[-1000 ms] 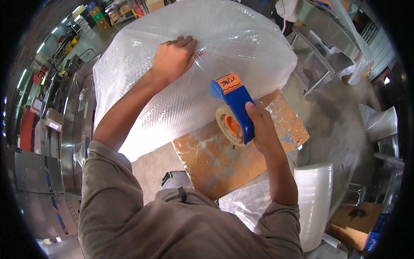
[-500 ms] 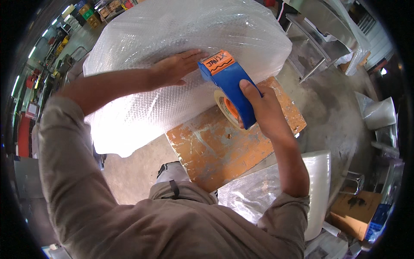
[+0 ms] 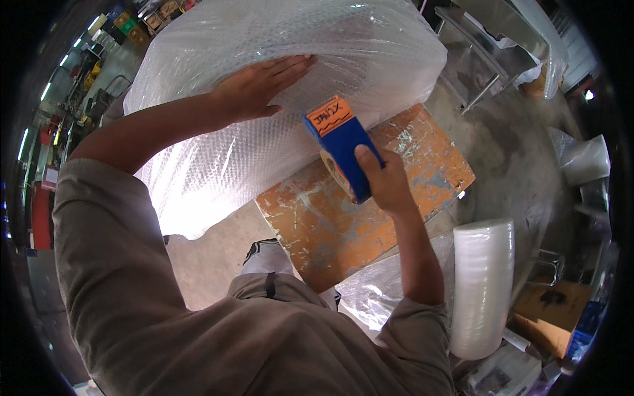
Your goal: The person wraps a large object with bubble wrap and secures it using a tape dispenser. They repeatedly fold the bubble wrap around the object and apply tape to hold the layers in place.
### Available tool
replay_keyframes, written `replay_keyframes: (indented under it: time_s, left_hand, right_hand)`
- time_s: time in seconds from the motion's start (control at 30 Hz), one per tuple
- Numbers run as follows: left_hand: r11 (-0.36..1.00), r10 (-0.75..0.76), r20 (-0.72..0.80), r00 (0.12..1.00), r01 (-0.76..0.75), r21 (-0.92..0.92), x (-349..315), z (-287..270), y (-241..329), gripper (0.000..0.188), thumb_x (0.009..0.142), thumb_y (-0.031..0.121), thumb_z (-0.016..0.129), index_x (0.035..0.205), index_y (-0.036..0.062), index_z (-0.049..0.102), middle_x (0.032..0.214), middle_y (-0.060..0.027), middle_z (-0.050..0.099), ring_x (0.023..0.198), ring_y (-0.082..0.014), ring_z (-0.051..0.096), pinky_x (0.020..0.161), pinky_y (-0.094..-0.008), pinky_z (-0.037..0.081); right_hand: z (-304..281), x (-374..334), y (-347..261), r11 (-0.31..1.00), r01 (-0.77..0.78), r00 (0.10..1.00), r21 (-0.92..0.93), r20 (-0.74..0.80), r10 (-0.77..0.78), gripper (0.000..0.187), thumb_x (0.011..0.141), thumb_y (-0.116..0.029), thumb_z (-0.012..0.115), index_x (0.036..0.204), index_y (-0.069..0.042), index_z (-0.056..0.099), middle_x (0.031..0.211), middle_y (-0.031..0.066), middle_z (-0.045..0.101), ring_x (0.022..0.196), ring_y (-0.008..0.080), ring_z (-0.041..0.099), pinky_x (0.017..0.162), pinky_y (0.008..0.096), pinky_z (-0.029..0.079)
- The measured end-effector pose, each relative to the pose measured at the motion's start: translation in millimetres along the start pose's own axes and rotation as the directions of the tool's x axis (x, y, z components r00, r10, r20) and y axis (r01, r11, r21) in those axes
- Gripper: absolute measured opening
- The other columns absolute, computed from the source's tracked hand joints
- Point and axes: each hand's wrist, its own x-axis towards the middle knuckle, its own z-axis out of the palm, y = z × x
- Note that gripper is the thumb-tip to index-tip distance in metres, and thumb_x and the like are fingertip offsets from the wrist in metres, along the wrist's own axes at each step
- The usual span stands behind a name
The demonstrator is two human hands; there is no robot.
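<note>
A large bulky object under bubble wrap (image 3: pixel 290 99) fills the far middle of the view; what lies inside is hidden. My left hand (image 3: pixel 264 82) rests flat on that wrap, fingers stretched out and pointing right. In my right hand (image 3: pixel 388 181) is a blue tape dispenser (image 3: pixel 347 148) with an orange label on its far end. The thumb lies over its top, and a pale tape roll (image 3: pixel 335 170) shows along its left side. The dispenser hangs above a worn orange-brown wooden board (image 3: pixel 350 231), close to the near edge of the wrap.
A thick roll of bubble wrap (image 3: pixel 482 290) stands at the right, with a loose sheet (image 3: pixel 376 290) beside it. Farther right is an open cardboard box (image 3: pixel 551 310). A metal table (image 3: pixel 472 56) stands at the far right; shelves with goods (image 3: pixel 125 23) line the far left.
My left hand has slid away from me and slightly left over the wrap. My right hand has drawn the tape dispenser a little nearer and to the left, away from the left fingertips.
</note>
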Motion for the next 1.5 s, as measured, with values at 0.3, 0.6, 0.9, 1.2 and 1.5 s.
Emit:
replay_keyframes:
  time_s: [0.3,0.6,0.9,1.2,1.5]
  left_hand:
    - [0.990,-0.071,0.257,0.964,0.101,-0.102,3,-32,8,0.104,0.084,0.022,0.079,0.163,0.0056,0.012,0.171,-0.0105,0.015,0.157,-0.0230,0.020,0.124,-0.0348,0.035]
    - [0.989,0.110,0.264,0.958,-0.132,0.067,0,-44,1,0.086,0.091,0.037,0.070,0.153,-0.0099,0.034,0.170,-0.0179,0.015,0.159,-0.0258,0.012,0.130,-0.0350,0.016]
    - [0.946,0.267,0.291,0.919,-0.307,0.102,-3,-48,-5,0.073,0.089,0.033,0.070,0.146,-0.0072,0.049,0.166,-0.0227,0.025,0.158,-0.0302,0.014,0.130,-0.0403,0.015]
    - [0.703,0.656,0.179,0.733,-0.680,0.206,-30,-27,-34,0.068,0.084,0.038,0.071,0.136,-0.0029,0.058,0.153,-0.0232,0.048,0.145,-0.0353,0.043,0.125,-0.0454,0.030]
    - [0.949,0.266,0.259,0.929,-0.299,0.098,-5,-19,28,0.090,0.097,0.062,0.054,0.158,0.0006,0.030,0.168,-0.0179,0.021,0.158,-0.0308,0.011,0.131,-0.0471,0.004]
  right_hand:
    - [19,33,102,0.996,0.087,0.995,0.022,-0.051,-0.086,0.058,0.099,-0.054,0.062,0.091,0.002,0.072,0.068,0.0037,0.064,0.066,0.0108,0.061,0.058,0.0286,0.047]
    - [36,81,128,0.992,0.049,0.997,-0.121,-0.052,-0.055,0.069,0.097,-0.067,0.054,0.100,-0.001,0.076,0.072,0.0093,0.070,0.069,0.0198,0.068,0.064,0.0371,0.052]
    - [37,78,133,0.993,0.029,0.996,-0.113,-0.083,-0.039,0.069,0.097,-0.065,0.056,0.097,0.001,0.075,0.072,0.0112,0.070,0.070,0.0227,0.070,0.066,0.0391,0.053]
    - [43,76,141,0.993,0.113,0.989,-0.029,-0.097,-0.116,0.062,0.099,-0.058,0.059,0.100,0.002,0.075,0.075,0.0118,0.071,0.070,0.0205,0.068,0.067,0.0380,0.053]
    - [30,62,157,0.984,-0.112,0.991,-0.136,-0.088,0.101,0.062,0.097,-0.059,0.060,0.108,0.000,0.076,0.089,0.0169,0.076,0.084,0.0296,0.074,0.075,0.0415,0.055]
